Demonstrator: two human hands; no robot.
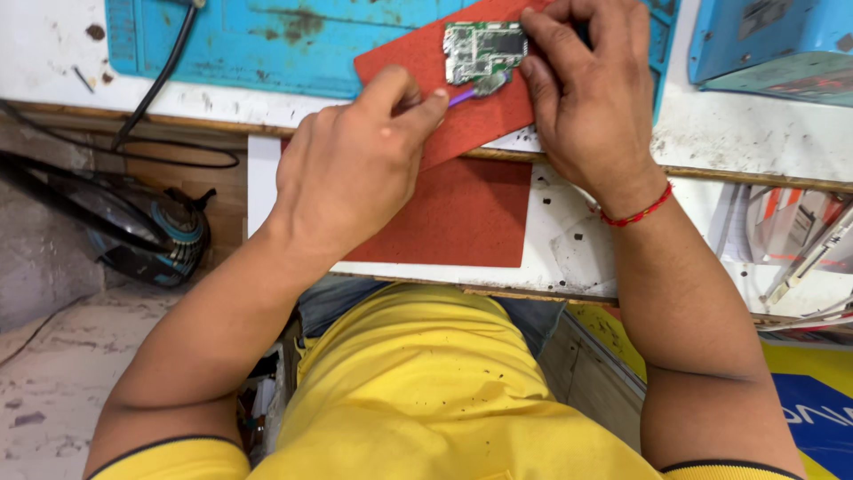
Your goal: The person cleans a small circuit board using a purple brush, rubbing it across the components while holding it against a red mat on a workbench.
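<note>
Pinching a purple tool (462, 94) in your left hand (355, 164), tip aimed rightward at the circuit board (482, 49); your right hand (582, 84) clamps that board on the red mat (418, 62).

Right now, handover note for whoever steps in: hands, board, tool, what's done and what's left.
Left hand: pinching a purple-handled brush, its tip on the lower edge of the green circuit board.
Right hand: pressing the board down at its right side.
The board lies on the upper red mat, over the blue work mat.
Done: board laid out and held steady.
Left: cannot tell how much of it is brushed.
</note>
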